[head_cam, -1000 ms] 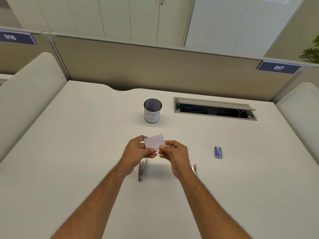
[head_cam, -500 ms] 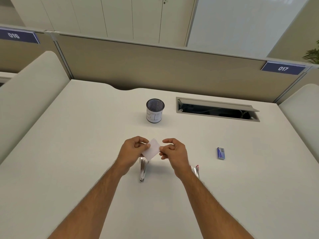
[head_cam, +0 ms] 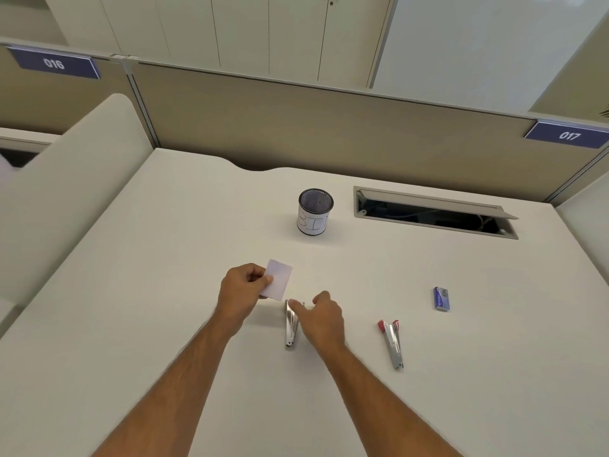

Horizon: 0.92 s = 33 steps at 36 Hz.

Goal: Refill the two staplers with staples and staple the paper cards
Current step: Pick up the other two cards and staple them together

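Note:
My left hand [head_cam: 242,293] pinches a small white paper card [head_cam: 277,279] and holds it above the white desk [head_cam: 164,291]. A silver stapler [head_cam: 290,324] lies on the desk just below the card. My right hand [head_cam: 321,316] hovers over this stapler's right side, its fingers spread and reaching to the stapler's front end; I cannot tell whether they touch it. A second silver stapler with red tips [head_cam: 392,343] lies to the right. A small blue staple box [head_cam: 441,299] rests further right.
A mesh cup with a white label [head_cam: 315,211] stands at the middle back of the desk. An open cable tray [head_cam: 431,212] is set in the desk's back right. Beige partitions [head_cam: 329,133] close off the back and sides.
My right hand has let go of the card and dropped to the silver stapler. My left hand keeps the card and has moved it left. The second stapler has come into full view.

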Available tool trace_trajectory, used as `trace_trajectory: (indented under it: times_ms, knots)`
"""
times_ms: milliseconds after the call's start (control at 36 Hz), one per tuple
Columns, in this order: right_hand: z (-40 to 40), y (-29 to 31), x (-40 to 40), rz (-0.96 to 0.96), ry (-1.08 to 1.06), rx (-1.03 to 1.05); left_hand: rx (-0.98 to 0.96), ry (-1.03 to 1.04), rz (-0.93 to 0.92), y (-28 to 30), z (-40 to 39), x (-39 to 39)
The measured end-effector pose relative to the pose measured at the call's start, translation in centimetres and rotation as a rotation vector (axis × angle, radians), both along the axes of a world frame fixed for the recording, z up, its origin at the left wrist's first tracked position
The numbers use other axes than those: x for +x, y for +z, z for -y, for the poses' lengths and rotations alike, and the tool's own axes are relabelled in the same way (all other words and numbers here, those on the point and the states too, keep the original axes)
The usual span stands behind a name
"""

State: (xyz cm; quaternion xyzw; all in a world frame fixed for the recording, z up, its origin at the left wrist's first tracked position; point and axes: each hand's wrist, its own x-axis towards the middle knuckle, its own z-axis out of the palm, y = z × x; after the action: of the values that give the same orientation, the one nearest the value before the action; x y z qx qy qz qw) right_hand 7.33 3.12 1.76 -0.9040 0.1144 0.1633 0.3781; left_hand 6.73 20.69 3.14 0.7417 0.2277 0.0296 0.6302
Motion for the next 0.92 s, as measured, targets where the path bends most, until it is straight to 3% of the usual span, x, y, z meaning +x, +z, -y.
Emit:
trace_trajectory:
  times_ms: [333,556,750,861,917]
  knots:
    - [-3.8,-1.1,-1.2,0.136,0.300,-0.445,-0.020,0.015,-0.002,-0.4,-1.8,-0.1]
    - [-2.9,-0.2,-0.5,0.098,0.235,-0.402,-0.019,0.011,-0.019,-1.3,-2.0,0.2]
    - [-1.0,0.8,0.5,0.110,0.047,0.028,-0.048,0.002,-0.017,-1.4,-1.0,0.6]
    - [0.2,2.0,1.2,-0.060,-0.098,0.578,-0.078,-0.001,-0.010,-1.2,-0.4,0.8]
    - [0.9,2.5,1.5,-0.141,-0.110,0.722,-0.086,-0.002,-0.011,-1.2,-0.2,0.9]
